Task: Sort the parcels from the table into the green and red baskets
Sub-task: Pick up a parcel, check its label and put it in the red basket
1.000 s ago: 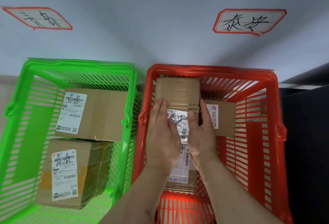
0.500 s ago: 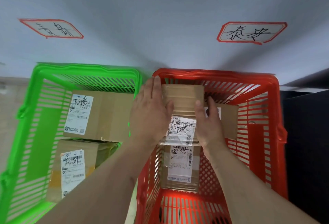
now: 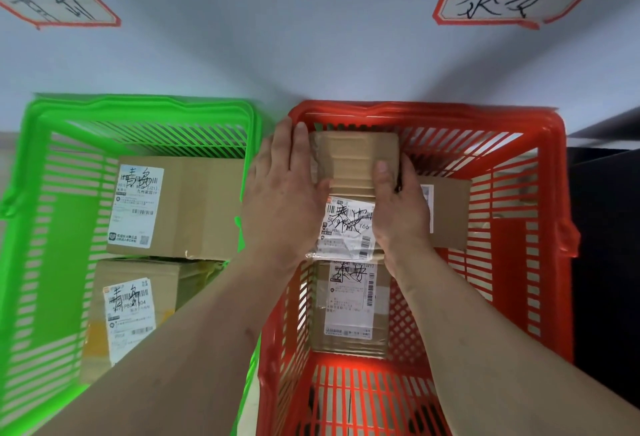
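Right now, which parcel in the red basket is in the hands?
The top parcel, flanked by the left hand and right hand; the lower parcel and right-side parcel lie untouched.

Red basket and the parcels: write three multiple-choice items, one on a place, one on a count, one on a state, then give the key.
1. Where is the parcel that both hands hold?
A. over the red basket
B. in the green basket
C. on the floor

2. How many parcels lie in the green basket?
A. none
B. two
C. five

3. How does the left hand meet the held parcel?
A. far away from it
B. a fist on top
C. on its left side, thumb on top

Key: 1 A, it sits inside the red basket rim, between the left hand and right hand. 2 B, two labelled boxes show. 3 C, its fingers lie along that edge.
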